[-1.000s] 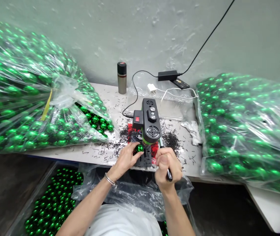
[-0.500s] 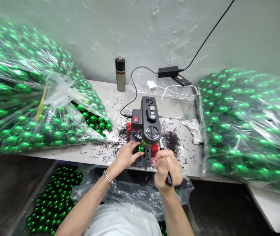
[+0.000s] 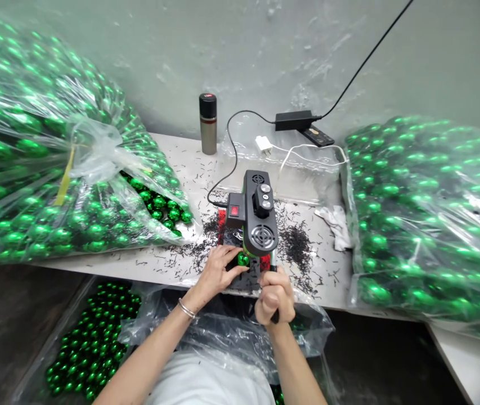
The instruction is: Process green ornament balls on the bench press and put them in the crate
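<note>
A small black bench-top machine point(image 3: 260, 211) with a red switch, round grilles and silver buttons stands at the front of the worktable. Under its head sits a shiny green ball point(image 3: 243, 259). My left hand point(image 3: 216, 273) reaches in from the left, its thumb and fingers closed around the ball. To the right, my right hand point(image 3: 276, 295) is wrapped round the machine's black lever handle point(image 3: 275, 316). Red material point(image 3: 264, 262) shows beneath the machine. Short black shavings point(image 3: 296, 247) lie scattered around its base.
Large clear bags of green balls stand left point(image 3: 32, 169) and right point(image 3: 425, 225). An open bag of balls point(image 3: 92, 337) lies below the table edge. Behind are a bottle point(image 3: 208, 126), a power adapter point(image 3: 294, 120), a white charger point(image 3: 263, 144) and a crumpled white cloth point(image 3: 336, 226).
My right hand and the lever handle have swung left, closer to the machine. My left hand stays at the ball. The view has shifted slightly.
</note>
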`<state>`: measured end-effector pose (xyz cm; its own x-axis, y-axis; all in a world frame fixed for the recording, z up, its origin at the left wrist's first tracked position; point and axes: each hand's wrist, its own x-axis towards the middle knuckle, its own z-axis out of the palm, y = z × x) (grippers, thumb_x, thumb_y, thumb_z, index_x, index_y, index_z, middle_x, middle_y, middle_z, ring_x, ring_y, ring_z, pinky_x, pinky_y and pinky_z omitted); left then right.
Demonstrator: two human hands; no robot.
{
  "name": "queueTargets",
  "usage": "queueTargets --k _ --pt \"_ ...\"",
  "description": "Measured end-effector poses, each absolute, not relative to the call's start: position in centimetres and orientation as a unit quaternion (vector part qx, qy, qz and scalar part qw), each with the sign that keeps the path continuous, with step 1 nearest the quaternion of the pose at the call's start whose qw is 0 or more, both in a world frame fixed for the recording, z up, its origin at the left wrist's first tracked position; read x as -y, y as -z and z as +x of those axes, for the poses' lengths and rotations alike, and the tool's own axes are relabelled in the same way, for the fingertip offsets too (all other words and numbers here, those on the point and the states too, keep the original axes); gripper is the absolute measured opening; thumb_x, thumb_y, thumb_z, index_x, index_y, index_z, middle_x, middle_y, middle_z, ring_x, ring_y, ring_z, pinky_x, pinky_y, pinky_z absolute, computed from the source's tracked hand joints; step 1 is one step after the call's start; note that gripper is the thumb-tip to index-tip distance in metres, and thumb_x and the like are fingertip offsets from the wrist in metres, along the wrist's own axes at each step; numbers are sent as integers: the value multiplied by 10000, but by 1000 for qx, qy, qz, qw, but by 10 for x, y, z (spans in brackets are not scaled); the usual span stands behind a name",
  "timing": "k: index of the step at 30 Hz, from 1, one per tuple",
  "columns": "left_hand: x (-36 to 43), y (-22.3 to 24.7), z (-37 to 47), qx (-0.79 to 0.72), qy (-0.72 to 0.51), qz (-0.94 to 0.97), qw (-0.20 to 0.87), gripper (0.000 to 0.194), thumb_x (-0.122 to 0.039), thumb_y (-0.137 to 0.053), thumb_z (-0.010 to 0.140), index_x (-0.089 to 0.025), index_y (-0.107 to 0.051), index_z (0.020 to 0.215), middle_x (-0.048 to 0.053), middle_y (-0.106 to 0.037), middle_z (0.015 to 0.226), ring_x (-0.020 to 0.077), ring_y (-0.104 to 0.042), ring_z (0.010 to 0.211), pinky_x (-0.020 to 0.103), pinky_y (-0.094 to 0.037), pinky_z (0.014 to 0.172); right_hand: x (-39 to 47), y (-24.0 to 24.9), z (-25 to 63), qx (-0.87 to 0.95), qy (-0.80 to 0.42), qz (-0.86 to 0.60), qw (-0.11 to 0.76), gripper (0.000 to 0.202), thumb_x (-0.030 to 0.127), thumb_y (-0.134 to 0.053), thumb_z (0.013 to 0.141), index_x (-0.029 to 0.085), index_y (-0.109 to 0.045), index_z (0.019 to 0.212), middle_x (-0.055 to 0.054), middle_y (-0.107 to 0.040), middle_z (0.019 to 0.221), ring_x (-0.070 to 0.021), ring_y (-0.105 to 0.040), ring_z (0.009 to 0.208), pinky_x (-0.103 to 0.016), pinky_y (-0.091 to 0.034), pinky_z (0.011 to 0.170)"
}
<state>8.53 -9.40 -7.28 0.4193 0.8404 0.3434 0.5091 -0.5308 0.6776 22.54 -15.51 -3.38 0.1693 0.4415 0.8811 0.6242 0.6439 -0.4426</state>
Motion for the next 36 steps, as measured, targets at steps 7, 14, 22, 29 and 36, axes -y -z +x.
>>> queueTargets --k 7,14,22,29,36 --pt "94 74 87 -418 -339 807 244 293 -359 -698 860 -203 -691 1107 95 -702 1102 260 -635 1011 411 -476 895 151 49 222 622 91 -414 658 308 198 -321 973 225 -415 681 16 -488 703 -106 -492 563 -332 -486 608" --pt "94 77 88 -418 -360 800 235 302 -363 -707 852 -182 -690 1093 99 -707 1059 252 -638 990 406 -489 883 147 49 229 679 106 -397 608 286 217 -375 968 222 -451 692 18 -518 703 -112 -523 609 -317 -487 635" --pt "114 71 77 -418 -382 785 252 347 -389 -673 879 -190 -654 1162 103 -696 1103 250 -631 1035 416 -489 919 160 -40 225 627 -13 -464 626 290 51 -427 908 194 -412 656 21 -466 642 -104 -498 620 -278 -371 572" --pt "124 58 26 -419 -346 827 147 654 -559 -649 839 -168 -518 1346 150 -627 1241 288 -571 1130 454 -459 964 158 -41 220 616 10 -450 647 295 15 -448 884 179 -418 640 24 -465 619 -95 -485 589 -267 -344 550" --pt "24 32 -1 -615 -227 753 61 221 -81 -548 891 -110 -650 1085 153 -679 1002 286 -598 968 412 -428 875 157 -33 222 622 11 -445 645 296 29 -455 881 182 -415 631 22 -469 616 -103 -486 583 -269 -346 543"
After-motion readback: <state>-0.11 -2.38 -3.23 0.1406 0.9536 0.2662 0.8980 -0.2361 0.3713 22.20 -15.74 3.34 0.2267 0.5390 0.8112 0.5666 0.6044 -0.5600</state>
